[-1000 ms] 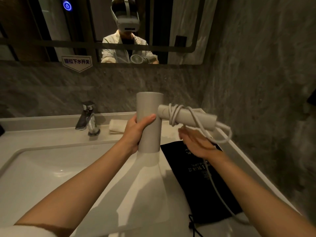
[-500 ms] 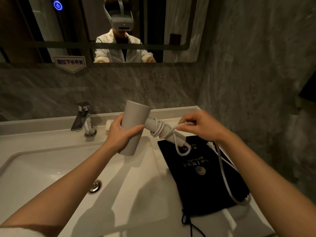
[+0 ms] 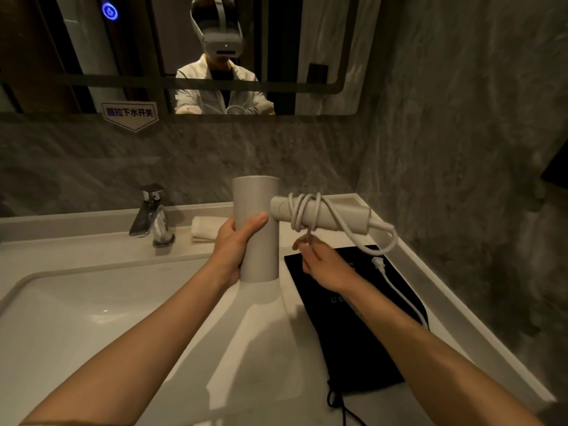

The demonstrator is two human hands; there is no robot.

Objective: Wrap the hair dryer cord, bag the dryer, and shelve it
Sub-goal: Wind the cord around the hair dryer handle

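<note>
A beige hair dryer (image 3: 261, 250) is held upright above the counter, its barrel gripped by my left hand (image 3: 235, 244). Its handle (image 3: 338, 215) sticks out to the right with several turns of white cord (image 3: 302, 210) wound around it. Below the handle my right hand (image 3: 319, 262) pinches a strand of the cord. The loose rest of the cord loops off the handle's end and trails across the black drawstring bag (image 3: 365, 327), with the plug (image 3: 378, 264) hanging above the bag. The bag lies flat on the counter, to the right of the sink.
A white sink basin (image 3: 61, 327) fills the left, with a chrome faucet (image 3: 152, 216) behind it and a folded white towel (image 3: 204, 230) next to the faucet. A mirror (image 3: 322, 50) hangs above. A grey stone wall (image 3: 461, 179) borders the counter edge (image 3: 461, 327) on the right.
The dryer has been tipped back upright, handle pointing right. My right hand has dropped from above the handle to below it, laying another turn of cord. The plug end has come closer.
</note>
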